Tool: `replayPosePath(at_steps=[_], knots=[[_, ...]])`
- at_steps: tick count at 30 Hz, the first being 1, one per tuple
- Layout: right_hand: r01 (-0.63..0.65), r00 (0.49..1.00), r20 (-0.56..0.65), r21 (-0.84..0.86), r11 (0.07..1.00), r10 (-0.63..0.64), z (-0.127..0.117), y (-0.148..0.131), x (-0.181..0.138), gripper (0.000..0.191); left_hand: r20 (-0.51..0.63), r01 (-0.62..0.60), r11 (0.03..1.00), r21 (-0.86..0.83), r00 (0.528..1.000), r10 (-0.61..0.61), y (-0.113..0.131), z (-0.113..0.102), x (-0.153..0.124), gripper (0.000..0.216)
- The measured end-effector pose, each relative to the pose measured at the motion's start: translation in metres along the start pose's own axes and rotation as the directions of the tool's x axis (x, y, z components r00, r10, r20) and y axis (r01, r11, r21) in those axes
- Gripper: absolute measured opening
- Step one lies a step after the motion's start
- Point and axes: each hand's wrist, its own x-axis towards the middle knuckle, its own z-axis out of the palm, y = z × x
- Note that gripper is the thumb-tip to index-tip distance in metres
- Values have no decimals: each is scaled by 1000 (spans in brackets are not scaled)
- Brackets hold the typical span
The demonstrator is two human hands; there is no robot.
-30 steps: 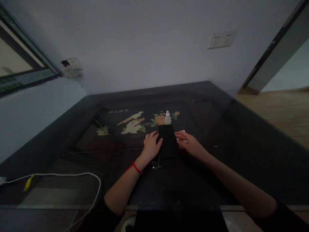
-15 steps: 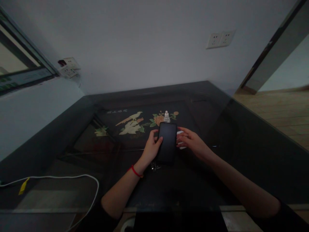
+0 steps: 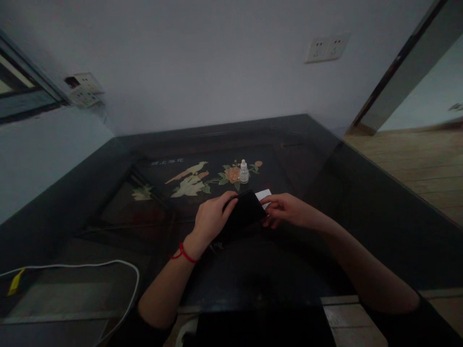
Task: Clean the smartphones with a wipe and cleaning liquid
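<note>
A black phone (image 3: 243,216) is lifted off the dark glass-topped table (image 3: 325,202) and tilted, held between both hands. My left hand (image 3: 209,222), with a red string on its wrist, grips the phone's left side. My right hand (image 3: 285,211) pinches its right edge. A small white card or cloth (image 3: 263,195) lies on the table just behind the phone. Behind that, a small clear dropper bottle (image 3: 244,171) stands upright on the painted flower panel. Some small dark metal item (image 3: 216,246) lies below my left hand; I cannot tell what it is.
A white cable (image 3: 90,265) with a yellow tag (image 3: 13,283) loops over the table's near left corner. Wall sockets (image 3: 326,47) sit on the back wall and more sockets (image 3: 82,89) on the left wall. A doorway to a wooden floor (image 3: 415,159) opens at the right.
The phone lay flat on the table under my hands a second ago. Both hands picked it up, then turned it to a slanted, tilted position. The camera has shifted slightly right.
</note>
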Motion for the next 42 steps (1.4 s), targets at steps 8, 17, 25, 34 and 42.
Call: replayPosePath(at_steps=[8,17,25,34,42], knots=[[-25,995,91,-9,1000,26,8,9,6,41,30,-75,989,125,997,72,1,1,-1,32],[-34,996,78,-9,999,35,14,12,7,38,81,-129,966,226,990,113,4,-1,-1,34],[-4,999,35,-33,999,5,20,13,8,37,70,-166,941,294,986,152,2,0,-2,37],[-1,1000,0,-29,1000,1,25,20,11,32,94,-144,926,348,989,118,0,-2,1,43],[-55,998,-21,-1,999,55,28,11,8,29,75,-129,942,308,991,111,-2,-3,2,43]])
